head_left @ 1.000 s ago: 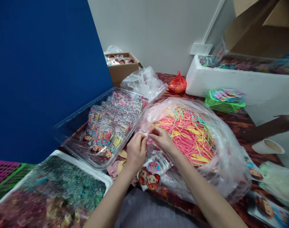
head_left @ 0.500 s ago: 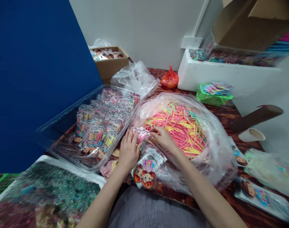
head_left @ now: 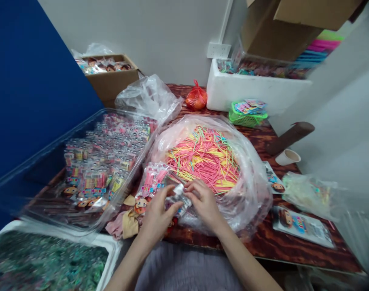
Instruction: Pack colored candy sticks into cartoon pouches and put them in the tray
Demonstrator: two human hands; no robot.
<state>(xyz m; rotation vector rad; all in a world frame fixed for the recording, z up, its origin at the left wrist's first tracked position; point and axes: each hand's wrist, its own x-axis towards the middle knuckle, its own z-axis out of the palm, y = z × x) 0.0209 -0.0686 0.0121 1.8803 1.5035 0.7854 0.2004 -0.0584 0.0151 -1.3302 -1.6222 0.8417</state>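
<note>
My left hand (head_left: 160,208) is over the table's front part, thumb and fingers apart, beside a small clear packet (head_left: 182,202) with a white top. My right hand (head_left: 204,202) pinches the top edge of that packet. Two filled packets of pink sticks (head_left: 154,178) with printed cartoon heads lie just left of and behind my left hand. Behind my hands a big clear bag (head_left: 257,182) lies open, full of pink, yellow and green sticks (head_left: 207,157). To the left, a clear plastic tray (head_left: 95,226) holds many filled packets (head_left: 111,149).
A white foam box (head_left: 111,258) sits at the lower left. Farther back are a cardboard box (head_left: 111,83), a red bag (head_left: 196,98), a green basket (head_left: 248,119) and a foam box (head_left: 248,91). A paper cup (head_left: 287,157) and printed packets (head_left: 304,226) lie right.
The view has turned right. The pink-stick packet that was at my hands now lies behind my left hand with another one. My hands have come nearer, to the small clear packet.
</note>
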